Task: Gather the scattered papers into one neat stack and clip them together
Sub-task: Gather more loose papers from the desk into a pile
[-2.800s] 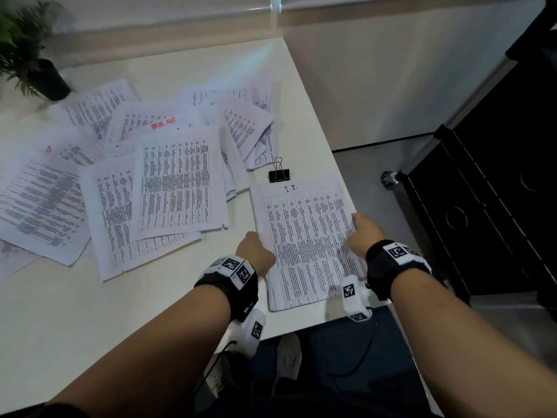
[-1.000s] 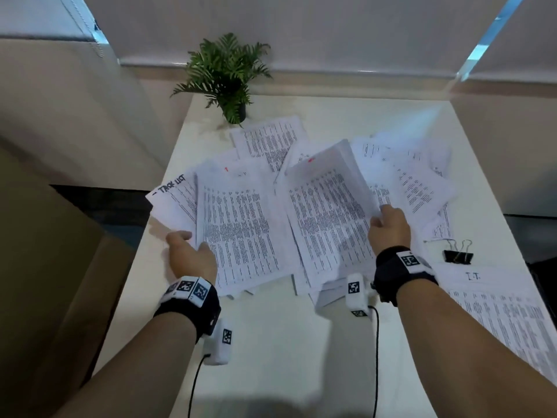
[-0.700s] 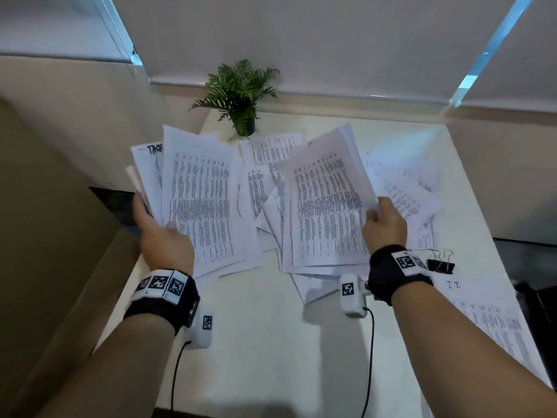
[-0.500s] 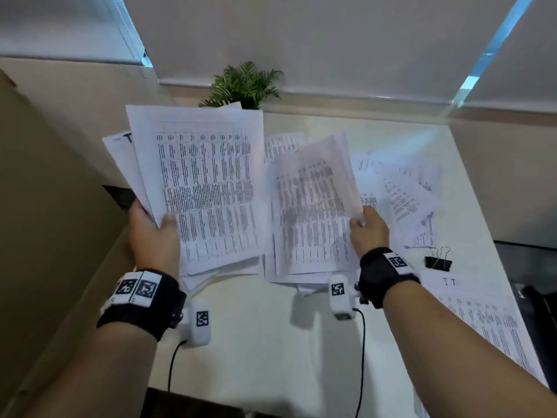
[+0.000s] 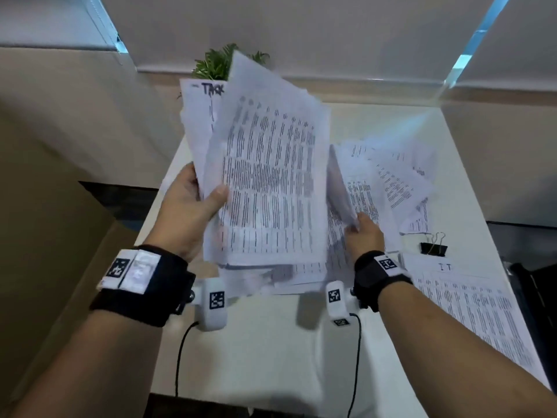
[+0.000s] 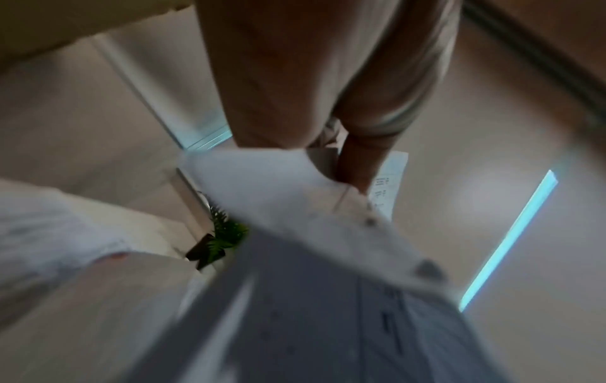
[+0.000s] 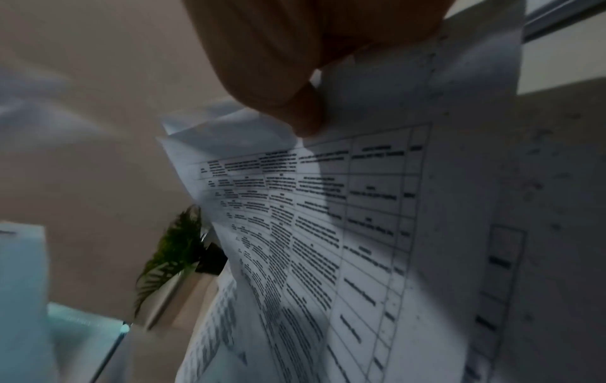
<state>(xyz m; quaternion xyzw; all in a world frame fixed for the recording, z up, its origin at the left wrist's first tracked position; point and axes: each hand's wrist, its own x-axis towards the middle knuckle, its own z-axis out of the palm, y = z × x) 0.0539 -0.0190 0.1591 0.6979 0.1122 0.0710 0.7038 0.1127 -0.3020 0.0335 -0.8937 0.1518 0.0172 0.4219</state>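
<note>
My left hand (image 5: 196,206) grips a thick, uneven bundle of printed papers (image 5: 271,182), held up over the white table (image 5: 256,342); a sheet behind it bears handwritten "TASK". The left wrist view shows this bundle (image 6: 295,207) blurred, with my fingers (image 6: 357,165) curled behind it. My right hand (image 5: 363,233) pinches the edge of a second batch of sheets (image 5: 343,194) tilted up from the table, with my thumb (image 7: 305,114) on a table-printed sheet (image 7: 328,233). More loose sheets (image 5: 398,182) lie beyond it. A black binder clip (image 5: 434,247) lies to the right, next to a flat stack (image 5: 470,309) marked "I T".
A small potted plant (image 5: 214,66) stands at the table's far edge, partly hidden by the papers. The table drops off on the left toward a tan surface (image 5: 60,236). Dark furniture (image 5: 536,291) sits at the right. Camera cables hang from both wrists.
My left hand has swung its bundle right and upright, toward the middle. My right hand's sheets have tipped up on edge beside it. Earlier, both hands left the "I T" stack.
</note>
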